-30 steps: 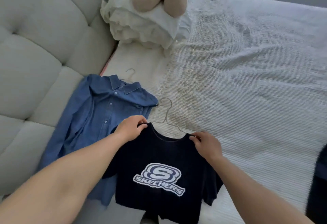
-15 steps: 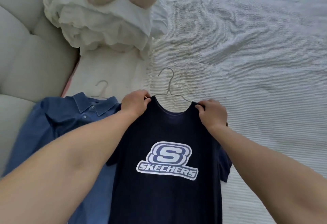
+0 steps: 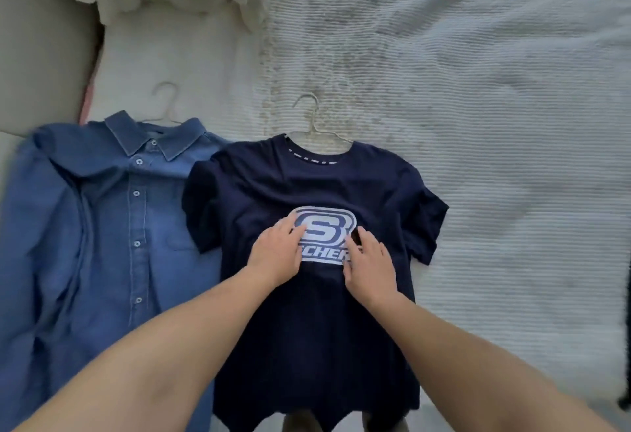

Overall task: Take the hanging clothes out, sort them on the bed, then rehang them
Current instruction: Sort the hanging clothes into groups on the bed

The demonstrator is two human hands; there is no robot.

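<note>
Head view: a navy short-sleeved T-shirt (image 3: 307,312) with a white logo lies centre-frame on the white ribbed bed (image 3: 478,124), wire hanger inside, as left hand (image 3: 278,254) and right hand (image 3: 370,260) press flat, fingers spread. Sorting appears underway beside the blue denim button shirt (image 3: 102,226) at left; next likely comes another garment.

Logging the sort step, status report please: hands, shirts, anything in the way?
Left hand and right hand flat, open on navy T-shirt. It lies on bed, hanger in, beside denim shirt. Nothing obstructing.
</note>
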